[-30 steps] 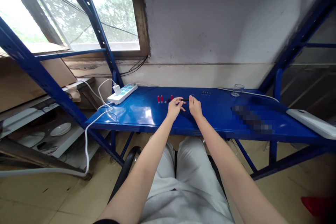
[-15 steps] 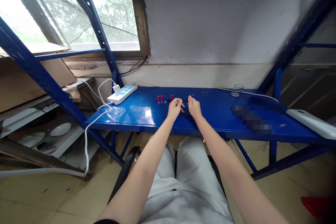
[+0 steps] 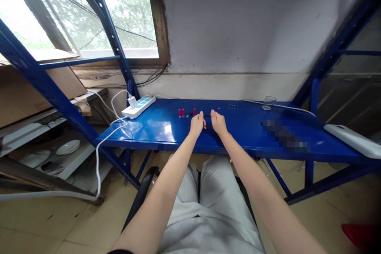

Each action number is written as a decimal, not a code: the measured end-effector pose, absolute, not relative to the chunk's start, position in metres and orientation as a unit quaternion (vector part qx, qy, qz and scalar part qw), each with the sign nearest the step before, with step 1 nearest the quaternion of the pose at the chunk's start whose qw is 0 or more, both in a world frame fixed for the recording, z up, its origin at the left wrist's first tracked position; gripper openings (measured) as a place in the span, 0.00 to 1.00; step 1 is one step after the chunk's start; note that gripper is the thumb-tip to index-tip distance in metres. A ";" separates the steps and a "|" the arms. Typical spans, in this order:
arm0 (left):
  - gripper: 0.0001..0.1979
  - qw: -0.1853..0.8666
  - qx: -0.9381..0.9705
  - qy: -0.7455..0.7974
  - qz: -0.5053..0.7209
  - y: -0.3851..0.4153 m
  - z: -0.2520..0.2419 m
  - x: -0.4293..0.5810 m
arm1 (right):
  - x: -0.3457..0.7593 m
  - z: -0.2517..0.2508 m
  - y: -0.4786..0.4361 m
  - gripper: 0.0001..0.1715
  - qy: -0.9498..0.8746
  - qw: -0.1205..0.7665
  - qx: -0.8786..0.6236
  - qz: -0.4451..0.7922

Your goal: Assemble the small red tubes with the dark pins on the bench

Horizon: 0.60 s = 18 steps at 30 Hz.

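Fingers of left hand [image 3: 197, 124] and right hand [image 3: 218, 122] pinch a thin black rod [image 3: 207, 115]; glass cup [image 3: 269, 102] stands well apart.

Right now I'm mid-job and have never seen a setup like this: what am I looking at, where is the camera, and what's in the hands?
There is no machine here: these are a person's two bare hands. The one picture comes from a camera worn on the head, looking forward and down, so the arms run up from the bottom edge. The left hand and right hand are close together at a blue metal table. Each pinches one end of a thin black stick, which is too small to identify. Just beyond the left hand stand a few small red pieces. Farther left lies a white power strip. To the right are a row of tiny dark bits and a clear glass.
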<state>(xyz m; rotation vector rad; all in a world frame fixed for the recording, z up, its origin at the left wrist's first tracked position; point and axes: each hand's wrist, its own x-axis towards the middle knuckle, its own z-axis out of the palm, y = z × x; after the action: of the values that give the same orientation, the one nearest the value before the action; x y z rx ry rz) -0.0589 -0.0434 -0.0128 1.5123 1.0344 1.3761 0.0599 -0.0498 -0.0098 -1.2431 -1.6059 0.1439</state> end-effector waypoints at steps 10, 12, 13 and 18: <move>0.19 0.434 0.605 0.354 0.566 -0.044 -0.008 -0.059 | 0.067 -0.011 -0.047 0.29 -0.604 0.588 -0.528 0.104; 0.17 0.431 0.607 0.358 0.564 -0.042 -0.009 -0.059 | 0.067 -0.011 -0.047 0.29 -0.605 0.588 -0.527 0.105; 0.16 0.429 0.605 0.360 0.566 -0.042 -0.010 -0.059 | 0.067 -0.011 -0.047 0.29 -0.606 0.586 -0.527 0.106; 0.14 0.424 0.608 0.364 0.564 -0.043 -0.011 -0.060 | 0.064 -0.009 -0.049 0.29 -0.613 0.576 -0.530 0.105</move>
<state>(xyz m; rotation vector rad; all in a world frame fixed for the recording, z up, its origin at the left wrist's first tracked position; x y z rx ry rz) -0.0598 -0.0430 -0.0109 1.5214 0.9117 1.4111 0.0640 -0.0491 -0.0089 -1.2417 -1.4347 0.2465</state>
